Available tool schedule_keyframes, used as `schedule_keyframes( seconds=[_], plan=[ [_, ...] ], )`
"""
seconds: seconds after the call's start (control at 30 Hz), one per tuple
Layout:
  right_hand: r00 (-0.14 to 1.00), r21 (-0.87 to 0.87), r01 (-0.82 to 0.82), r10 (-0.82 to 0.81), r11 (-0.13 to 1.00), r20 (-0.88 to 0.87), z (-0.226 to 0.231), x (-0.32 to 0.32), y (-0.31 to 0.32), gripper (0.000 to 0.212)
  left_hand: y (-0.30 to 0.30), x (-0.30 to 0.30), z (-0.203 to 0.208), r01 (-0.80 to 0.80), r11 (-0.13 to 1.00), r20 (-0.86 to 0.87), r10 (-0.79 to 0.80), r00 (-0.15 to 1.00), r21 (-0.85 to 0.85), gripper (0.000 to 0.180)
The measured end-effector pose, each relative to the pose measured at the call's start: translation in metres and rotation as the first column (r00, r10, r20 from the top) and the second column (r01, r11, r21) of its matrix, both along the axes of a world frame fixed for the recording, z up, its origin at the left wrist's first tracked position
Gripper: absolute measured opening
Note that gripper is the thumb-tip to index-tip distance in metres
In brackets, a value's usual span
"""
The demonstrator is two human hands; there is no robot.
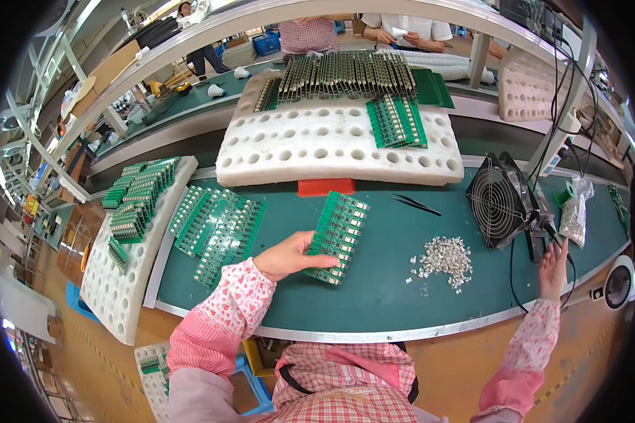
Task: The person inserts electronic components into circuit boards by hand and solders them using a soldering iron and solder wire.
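Note:
My left hand (289, 257) is closed on the lower left edge of a green circuit board (340, 236) and holds it tilted above the bench. Rows of small white and dark parts cover the board. At the right end of the bench, my right hand (553, 271) has its fingers stretched out beside a black handle-like piece with a cable (547, 227); firm contact cannot be made out. A pile of small white components (446, 259) lies between the hands. Black tweezers (416, 204) rest farther back. More populated circuit boards (222, 225) lie left of my left hand.
A black fan (497, 201) stands at the right, near a clear bag of white parts (575, 215). A white perforated foam block (289, 151) bears rows of boards at the back; another foam slab (113, 296) is at the left. Loose cables hang at the right. People work across the bench.

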State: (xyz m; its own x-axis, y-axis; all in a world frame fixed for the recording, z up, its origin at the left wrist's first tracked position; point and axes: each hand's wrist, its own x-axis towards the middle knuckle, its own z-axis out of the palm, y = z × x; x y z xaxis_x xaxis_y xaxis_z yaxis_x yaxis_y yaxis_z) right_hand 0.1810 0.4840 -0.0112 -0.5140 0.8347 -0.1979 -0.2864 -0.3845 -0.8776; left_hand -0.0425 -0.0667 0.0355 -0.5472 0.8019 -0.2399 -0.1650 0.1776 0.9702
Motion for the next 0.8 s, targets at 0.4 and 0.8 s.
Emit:
schedule_keyframes(
  seconds=[0.4, 0.8],
  plan=[
    [0.646, 0.195, -0.763, 0.735, 0.616, 0.208, 0.031, -0.055, -0.330, 0.053, 0.053, 0.035, -0.010, -0.203, 0.927, 0.140, 0.166, 0.976, 0.315, 0.035],
    [0.709, 0.018, -0.706, 0.705, 0.708, 0.019, 0.018, -0.080, -0.368, 0.045, 0.056, 0.047, -0.027, -0.307, 0.880, 0.162, 0.265, 0.950, 0.361, 0.027]
  ],
)
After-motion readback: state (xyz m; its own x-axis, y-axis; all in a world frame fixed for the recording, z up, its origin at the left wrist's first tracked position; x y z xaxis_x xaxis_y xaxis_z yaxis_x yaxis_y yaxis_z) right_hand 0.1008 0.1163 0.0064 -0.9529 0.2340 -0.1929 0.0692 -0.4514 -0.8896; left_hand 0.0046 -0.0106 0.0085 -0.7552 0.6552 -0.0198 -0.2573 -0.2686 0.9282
